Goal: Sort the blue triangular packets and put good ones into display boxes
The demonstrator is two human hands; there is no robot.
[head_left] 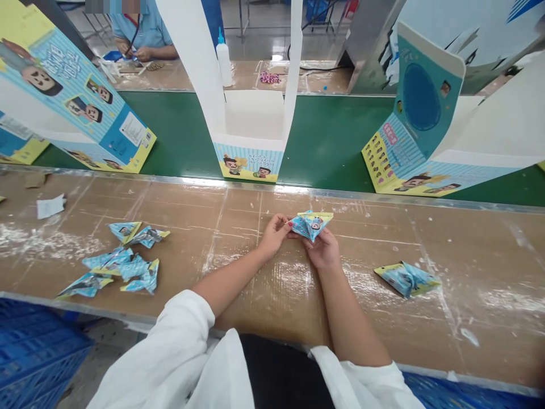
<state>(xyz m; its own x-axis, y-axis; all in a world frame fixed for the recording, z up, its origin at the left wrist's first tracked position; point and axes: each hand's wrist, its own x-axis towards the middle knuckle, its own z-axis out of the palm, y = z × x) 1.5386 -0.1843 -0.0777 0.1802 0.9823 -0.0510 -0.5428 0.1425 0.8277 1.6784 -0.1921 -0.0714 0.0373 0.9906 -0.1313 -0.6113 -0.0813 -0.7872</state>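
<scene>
Both my hands hold one small blue and yellow printed packet [313,223] just above the brown worktable [426,255]. My left hand [275,233] pinches its left corner with closed fingers. My right hand [324,250] grips it from below, fingers curled round it. Several like packets [119,262] lie in a loose heap to the left of my arms. One more packet [406,278] lies alone to the right.
Beyond the table runs a green conveyor belt [332,142] carrying open printed cardboard display boxes [251,130]. A glue bottle [224,59] stands behind. Another person [140,34] works at the far bench. Blue crates [34,352] sit at lower left. A paper scrap [50,205] lies at left.
</scene>
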